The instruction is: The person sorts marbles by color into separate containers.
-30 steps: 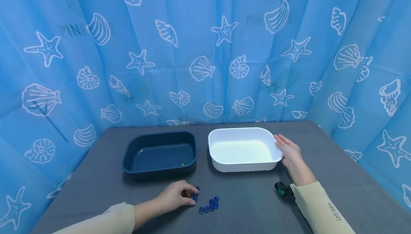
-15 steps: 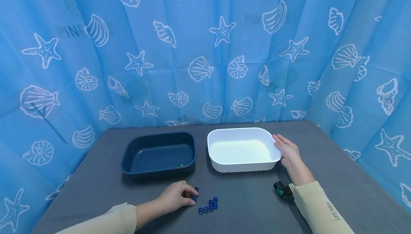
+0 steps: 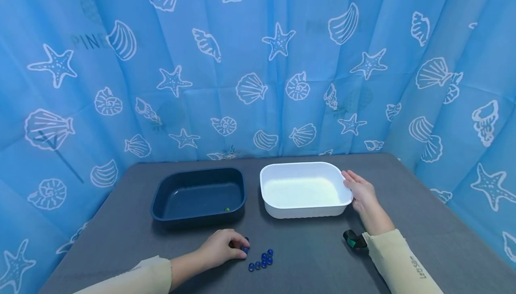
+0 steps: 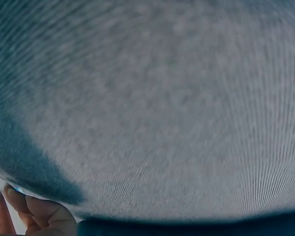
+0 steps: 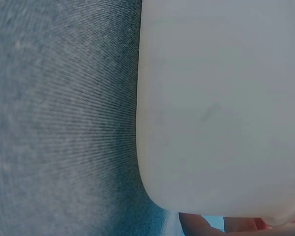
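My left hand is low over the grey table, in front of the dark blue plastic basin. Its thumb and index finger pinch a blue glass marble. Another blue marble peeks out just behind the index finger. To the right lies a small group of blue marbles. My right hand holds the right end of the white plastic basin at its rim. In the right wrist view the basin's outer wall fills much of the picture and partly hides the fingers.
A small green marble sits inside the dark basin near its front right corner. By the right sleeve is a black strap with a green patch. A blue curtain with shell and starfish prints hangs behind the grey tabletop.
The whole view shifts slightly as the head moves. Both hands stay in place, the left at the marbles and the right at the white basin.
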`<state>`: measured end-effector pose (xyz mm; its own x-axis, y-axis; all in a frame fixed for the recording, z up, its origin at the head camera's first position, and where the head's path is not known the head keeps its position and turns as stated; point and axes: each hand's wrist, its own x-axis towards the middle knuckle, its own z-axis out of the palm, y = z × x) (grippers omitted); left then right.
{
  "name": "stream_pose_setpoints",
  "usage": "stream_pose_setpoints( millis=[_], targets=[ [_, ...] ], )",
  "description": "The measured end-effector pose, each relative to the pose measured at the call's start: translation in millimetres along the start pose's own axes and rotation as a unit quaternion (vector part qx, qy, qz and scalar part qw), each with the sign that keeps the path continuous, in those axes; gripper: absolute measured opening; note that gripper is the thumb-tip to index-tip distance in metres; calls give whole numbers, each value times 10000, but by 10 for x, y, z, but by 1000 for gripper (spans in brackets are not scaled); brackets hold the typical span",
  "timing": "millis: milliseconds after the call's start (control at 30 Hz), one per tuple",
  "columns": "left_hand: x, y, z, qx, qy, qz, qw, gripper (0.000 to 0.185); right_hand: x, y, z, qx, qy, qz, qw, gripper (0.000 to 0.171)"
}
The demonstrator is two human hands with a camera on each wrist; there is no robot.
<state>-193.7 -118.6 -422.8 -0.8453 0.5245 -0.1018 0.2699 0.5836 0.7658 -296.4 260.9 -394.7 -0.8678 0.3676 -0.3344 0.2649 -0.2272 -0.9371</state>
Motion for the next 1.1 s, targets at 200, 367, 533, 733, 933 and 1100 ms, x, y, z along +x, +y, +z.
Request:
stream_pose_setpoints(
  millis=[200, 367, 533, 733, 933, 1100],
  targets=[
    [-4, 72, -28, -183, 38, 9, 9998, 19, -24, -19, 3, 18, -91, 37, 9999, 54],
    [2, 136, -64, -251, 119, -62, 9996, 20, -13, -16, 7, 28, -23, 68, 10000, 54],
    [17, 214, -100, -177, 259, -56, 9995, 20, -11, -3, -6, 35, -28, 18, 10000, 53],
    [60, 301, -137, -80, 497, 21, 9987, 21, -24, -9, -12, 55, -114, -30, 9999, 54],
    [119, 422, -179, -29, 646, 2, 9979, 20, -27, -8, -1, 113, -115, -16, 9999, 54],
    [174, 499, -205, -110, 679, 166, 9975, 19, -21, -9, -9, 106, -129, 9, 9999, 54]
  ],
)
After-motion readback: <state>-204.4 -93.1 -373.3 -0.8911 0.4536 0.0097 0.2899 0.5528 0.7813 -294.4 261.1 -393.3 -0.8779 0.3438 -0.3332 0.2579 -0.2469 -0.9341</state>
